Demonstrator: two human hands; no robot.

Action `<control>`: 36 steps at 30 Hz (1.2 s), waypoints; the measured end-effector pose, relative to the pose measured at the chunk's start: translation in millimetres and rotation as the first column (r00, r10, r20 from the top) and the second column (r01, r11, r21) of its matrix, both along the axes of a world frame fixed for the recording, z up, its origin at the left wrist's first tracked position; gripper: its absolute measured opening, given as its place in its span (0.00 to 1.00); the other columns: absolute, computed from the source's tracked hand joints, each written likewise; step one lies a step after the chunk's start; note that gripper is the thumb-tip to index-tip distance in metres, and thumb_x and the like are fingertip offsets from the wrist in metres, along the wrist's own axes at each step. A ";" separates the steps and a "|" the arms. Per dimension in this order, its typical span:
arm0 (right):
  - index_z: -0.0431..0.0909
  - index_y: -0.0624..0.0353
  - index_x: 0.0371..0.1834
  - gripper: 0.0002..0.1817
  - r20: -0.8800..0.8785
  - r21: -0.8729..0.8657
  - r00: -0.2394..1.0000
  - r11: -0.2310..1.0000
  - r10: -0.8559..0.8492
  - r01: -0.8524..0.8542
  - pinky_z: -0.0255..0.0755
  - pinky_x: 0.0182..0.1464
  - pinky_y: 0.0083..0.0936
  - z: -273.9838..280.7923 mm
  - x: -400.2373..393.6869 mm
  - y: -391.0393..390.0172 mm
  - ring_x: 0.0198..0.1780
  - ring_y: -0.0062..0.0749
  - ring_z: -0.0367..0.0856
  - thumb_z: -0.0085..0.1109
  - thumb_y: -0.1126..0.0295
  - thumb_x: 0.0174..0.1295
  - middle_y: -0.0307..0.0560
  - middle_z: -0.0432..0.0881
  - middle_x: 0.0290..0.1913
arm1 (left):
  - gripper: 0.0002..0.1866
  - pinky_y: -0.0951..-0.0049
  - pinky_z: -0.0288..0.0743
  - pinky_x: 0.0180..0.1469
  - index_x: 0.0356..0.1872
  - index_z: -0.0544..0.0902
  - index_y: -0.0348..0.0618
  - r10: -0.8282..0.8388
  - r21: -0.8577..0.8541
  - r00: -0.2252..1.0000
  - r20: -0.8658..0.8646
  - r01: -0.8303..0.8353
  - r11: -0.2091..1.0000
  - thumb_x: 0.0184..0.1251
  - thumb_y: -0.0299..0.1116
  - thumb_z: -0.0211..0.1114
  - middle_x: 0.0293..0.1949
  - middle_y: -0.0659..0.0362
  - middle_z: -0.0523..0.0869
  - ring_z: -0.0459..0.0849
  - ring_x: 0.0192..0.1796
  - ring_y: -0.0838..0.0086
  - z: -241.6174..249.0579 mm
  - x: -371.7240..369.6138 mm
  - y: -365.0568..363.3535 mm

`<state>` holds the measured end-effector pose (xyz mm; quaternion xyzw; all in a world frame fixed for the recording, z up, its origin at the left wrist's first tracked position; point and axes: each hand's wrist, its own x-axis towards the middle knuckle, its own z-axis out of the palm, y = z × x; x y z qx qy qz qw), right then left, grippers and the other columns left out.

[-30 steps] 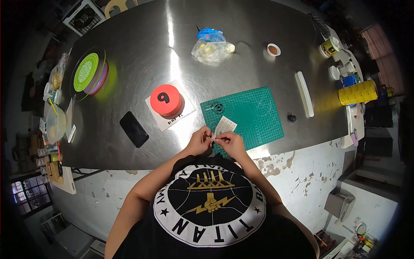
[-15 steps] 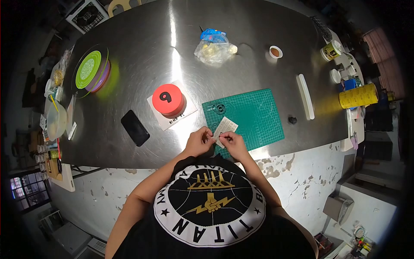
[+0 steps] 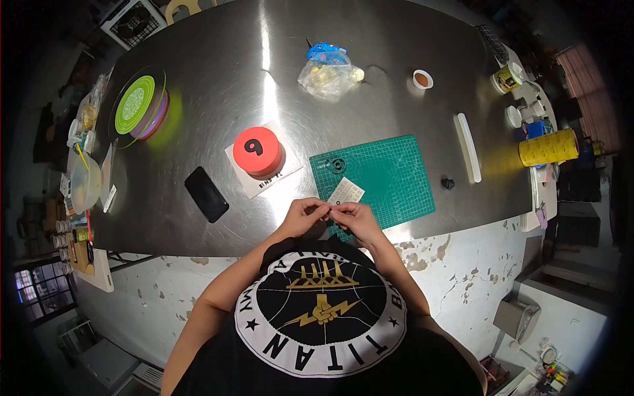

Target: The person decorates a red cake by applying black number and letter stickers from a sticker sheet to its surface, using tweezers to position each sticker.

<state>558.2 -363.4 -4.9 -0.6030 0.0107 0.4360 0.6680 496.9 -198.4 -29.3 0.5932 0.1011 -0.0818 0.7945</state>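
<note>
My left hand (image 3: 307,216) and my right hand (image 3: 354,220) meet at the near left edge of a green cutting mat (image 3: 389,178). Both are closed, fingertips pinched together and nearly touching. Whatever sits between them is too small or hidden to name. Just beyond the fingers, a pale sheet (image 3: 348,191) with rows of small characters lies on the mat, its near end covered by my hands. Left of the mat, a round red cake (image 3: 267,162) bears a black numeral (image 3: 253,148). It rests on a white square board (image 3: 254,189) with black letters along its near edge.
A black phone (image 3: 207,195) lies left of the cake. Farther off are stacked green and purple discs (image 3: 135,105), a clear plastic bag (image 3: 328,79) and a small cup of brown powder (image 3: 422,80). A small black lump (image 3: 448,183) and a white bar (image 3: 468,148) lie to the right.
My hands have drawn closer together, the right shifting slightly left, and now hide more of the sheet's near end. The cake and the mat stay where they were.
</note>
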 end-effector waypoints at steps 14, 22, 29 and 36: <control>0.78 0.67 0.35 0.09 -0.005 0.010 1.000 1.000 -0.020 0.020 0.60 0.24 0.08 0.1 -1.9 9.5 0.24 0.13 0.69 0.60 0.71 0.56 0.39 0.80 0.30 | 0.08 0.82 0.73 0.36 0.37 0.80 0.34 0.016 0.045 1.000 0.020 -0.017 0.999 0.62 0.29 0.59 0.30 0.59 0.82 0.79 0.31 0.80 -2.7 -3.3 3.1; 0.77 0.66 0.36 0.09 0.008 -0.012 1.000 1.000 -0.003 0.003 0.59 0.24 0.08 6.8 -5.3 19.6 0.23 0.12 0.68 0.60 0.71 0.57 0.38 0.79 0.29 | 0.08 0.83 0.72 0.34 0.37 0.78 0.34 0.097 0.035 0.995 0.026 -0.098 0.995 0.62 0.28 0.60 0.29 0.60 0.81 0.78 0.30 0.82 -1.3 -5.6 7.4; 0.75 0.70 0.39 0.09 0.158 0.052 0.986 0.998 -0.044 0.037 0.72 0.36 0.13 -6.1 -11.3 36.4 0.33 0.21 0.79 0.56 0.76 0.58 0.45 0.81 0.31 | 0.06 0.83 0.72 0.35 0.39 0.76 0.36 0.110 0.024 0.994 0.030 -0.110 0.994 0.64 0.27 0.57 0.29 0.61 0.80 0.77 0.30 0.82 2.5 -11.5 17.7; 0.74 0.71 0.38 0.08 0.241 0.005 0.970 1.000 0.008 -0.010 0.73 0.35 0.15 -10.0 -14.5 49.7 0.32 0.22 0.79 0.54 0.76 0.59 0.46 0.81 0.30 | 0.07 0.83 0.72 0.34 0.41 0.74 0.36 0.091 -0.057 0.996 -0.019 -0.091 0.994 0.65 0.28 0.56 0.31 0.60 0.79 0.78 0.32 0.82 -2.8 -18.0 31.8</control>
